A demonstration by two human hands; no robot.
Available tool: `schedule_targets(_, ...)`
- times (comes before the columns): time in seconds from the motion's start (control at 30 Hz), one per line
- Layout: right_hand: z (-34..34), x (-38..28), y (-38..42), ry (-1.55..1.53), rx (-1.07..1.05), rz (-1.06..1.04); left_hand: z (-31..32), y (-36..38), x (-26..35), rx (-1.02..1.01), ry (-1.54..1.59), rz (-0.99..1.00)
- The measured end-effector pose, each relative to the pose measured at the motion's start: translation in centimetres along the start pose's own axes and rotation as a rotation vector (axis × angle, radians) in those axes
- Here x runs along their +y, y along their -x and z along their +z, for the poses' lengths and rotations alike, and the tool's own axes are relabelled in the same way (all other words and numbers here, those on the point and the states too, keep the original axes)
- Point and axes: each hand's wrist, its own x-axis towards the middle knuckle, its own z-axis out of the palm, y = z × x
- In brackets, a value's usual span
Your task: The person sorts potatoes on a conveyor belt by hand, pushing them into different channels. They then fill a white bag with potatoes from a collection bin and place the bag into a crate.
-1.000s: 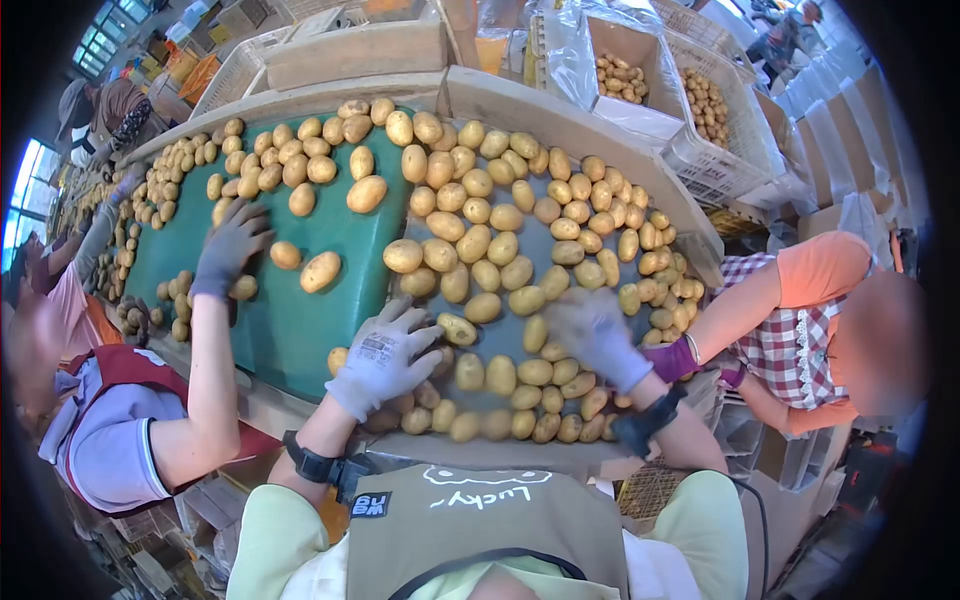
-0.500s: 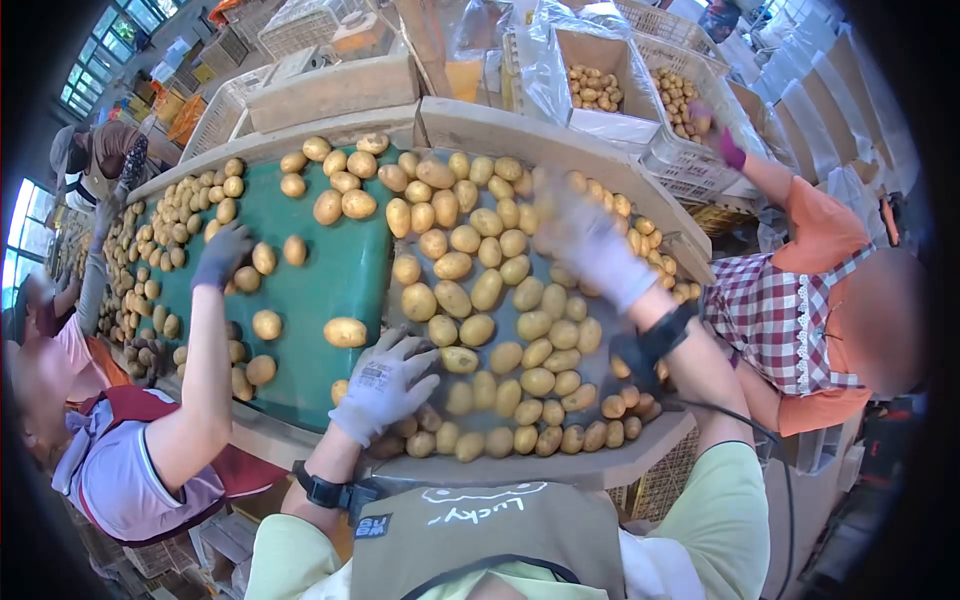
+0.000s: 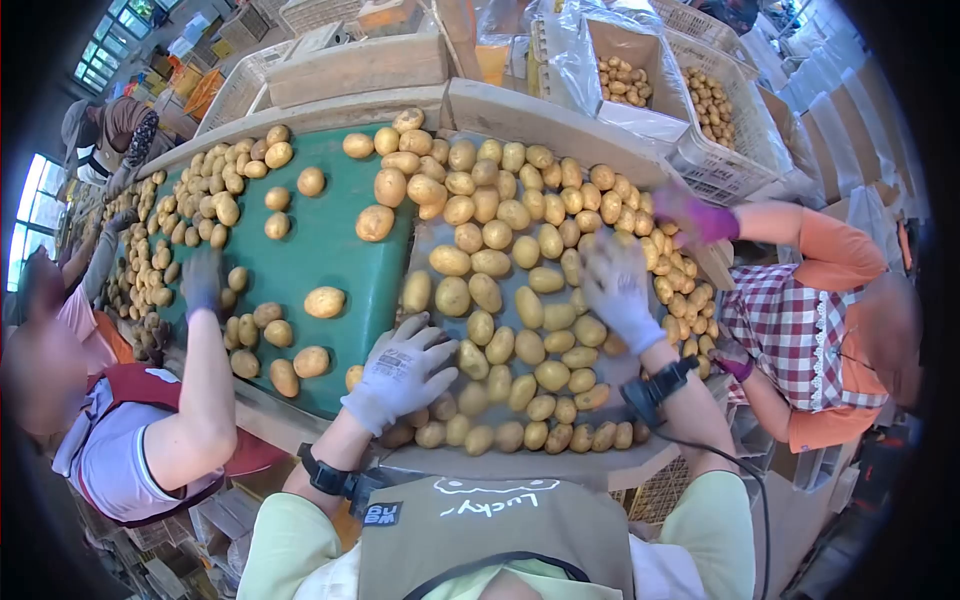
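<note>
My left hand [image 3: 402, 372], in a pale glove, lies palm down with its fingers spread where the green conveyor belt [image 3: 345, 262] meets the grey sorting surface [image 3: 430, 238]. Several potatoes touch or lie close to its fingertips. My right hand [image 3: 618, 292], gloved alike, reaches over the potatoes [image 3: 552, 376] on the right of that surface. Its fingers are extended among them, slightly blurred, and none appears gripped. Loose yellow-brown potatoes cover most of the grey surface. Fewer are scattered over the near end of the belt.
Wooden boards [image 3: 545, 112] edge the surface. Beyond stand a lined box [image 3: 640, 122] and a white crate [image 3: 705, 165] holding potatoes. A co-worker's purple glove [image 3: 690, 215] reaches in from the right. Another co-worker's gloved hand [image 3: 203, 280] is over the belt at left.
My right hand has come nearer to me and slowed from a blur. My left hand stays spread at the belt's end. The right co-worker's hand has moved from the crate to the potatoes.
</note>
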Motion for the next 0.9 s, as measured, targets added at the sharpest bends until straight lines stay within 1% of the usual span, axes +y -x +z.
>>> schedule_targets(0.07,1.4,-0.7,-2.3,0.005,0.543,0.179,0.1,-0.2,-0.3,0.002,0.002,0.003)
schedule_targets(0.1,1.6,-3.0,-3.2,-0.189,0.176,0.172,0.2,-0.1,-0.2,0.000,0.002,0.001)
schedule_targets(0.17,6.4,-8.2,-0.3,0.135,0.353,-0.066,-0.2,0.1,-0.1,-0.039,0.009,-0.014)
schedule_targets(0.2,6.8,-8.4,1.7,0.117,0.340,-0.052,-0.5,0.3,-0.3,-0.023,0.011,-0.003)
schedule_targets(0.23,6.5,-7.9,4.2,0.033,0.218,-0.162,-0.7,0.7,-0.3,-0.006,0.016,0.001)
schedule_targets(0.27,6.5,-6.8,6.4,-0.050,0.099,-0.273,-1.0,0.9,-0.3,-0.045,0.026,-0.026)
schedule_targets(0.3,7.3,-4.7,8.1,-0.081,0.125,-0.198,-0.9,1.0,-0.4,-0.060,0.023,-0.049)
schedule_targets(0.37,4.2,-3.7,11.2,-0.065,0.121,0.123,-1.1,0.6,0.1,-0.093,0.020,-0.064)
schedule_targets(0.4,4.7,-4.1,12.1,-0.062,0.112,0.123,-1.2,0.3,0.3,-0.095,0.029,-0.067)
schedule_targets(0.47,7.1,-5.6,14.4,0.100,0.247,-0.074,-1.2,0.1,0.4,-0.150,-0.028,-0.087)
schedule_targets(0.5,6.9,-6.1,14.6,0.093,0.245,-0.076,-1.1,0.1,0.4,-0.155,-0.030,-0.092)
schedule_targets(0.57,6.3,-7.6,14.6,-0.087,-0.060,-0.021,-1.3,0.8,-0.1,-0.141,-0.053,-0.043)
schedule_targets(0.6,6.3,-6.6,14.2,0.248,0.265,-0.125,-1.7,1.3,-0.3,-0.150,-0.051,-0.041)
schedule_targets(0.63,6.4,-6.7,13.6,0.247,0.272,-0.138,-2.0,1.7,-0.7,-0.142,-0.059,-0.050)
schedule_targets(0.67,6.4,-7.1,13.2,0.142,0.257,-0.039,-2.4,2.1,-0.9,-0.135,-0.084,-0.027)
schedule_targets(0.7,5.2,-9.0,12.5,0.035,0.239,0.066,-2.6,2.5,-1.0,-0.132,-0.108,0.000)
schedule_targets(0.73,3.2,-12.0,11.2,-0.085,-0.002,-0.056,-2.5,2.5,-1.0,-0.130,-0.139,-0.002)
schedule_targets(0.77,4.0,-12.5,10.8,-0.083,0.006,-0.060,-2.5,2.6,-1.1,-0.125,-0.147,-0.002)
schedule_targets(0.83,8.0,-12.5,9.8,-0.081,0.181,-0.457,-2.6,3.2,-1.2,-0.113,-0.223,0.043)
schedule_targets(0.87,10.0,-10.6,8.2,0.098,0.170,-0.304,-3.1,3.9,-1.1,-0.092,-0.206,0.050)
schedule_targets(0.9,8.6,-9.9,7.7,0.144,0.268,-0.206,-3.6,4.6,-1.2,-0.083,-0.212,0.045)
